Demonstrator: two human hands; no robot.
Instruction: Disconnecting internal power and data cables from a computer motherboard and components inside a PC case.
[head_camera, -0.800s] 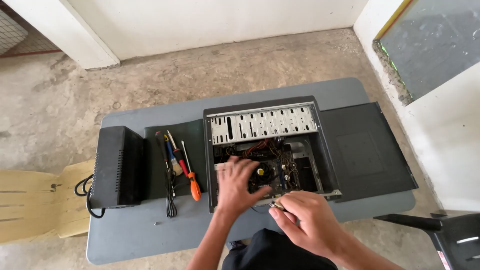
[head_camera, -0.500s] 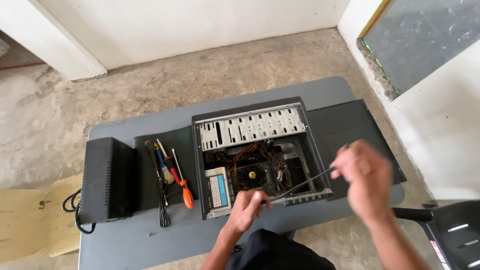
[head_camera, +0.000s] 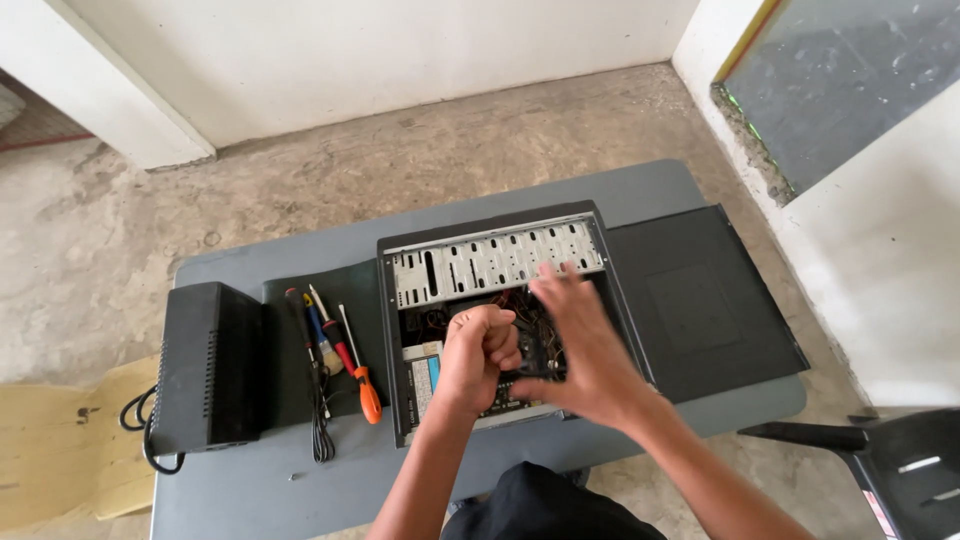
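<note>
Open computer case (head_camera: 500, 262) lies on grey desk (head_camera: 250, 490). Left hand (head_camera: 478, 352) fisted over its interior; right hand (head_camera: 580, 345) spread beside it. Screwdrivers (head_camera: 340, 350) lie left of the case.

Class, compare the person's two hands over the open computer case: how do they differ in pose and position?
The left hand is closed into a fist, while the right hand is open with its fingers spread. The left hand sits over the near left part of the open black computer case, while the right hand reaches farther in, towards the silver drive bays. The right hand looks motion-blurred; the left is sharper. Both are bare and over the case interior.
</note>
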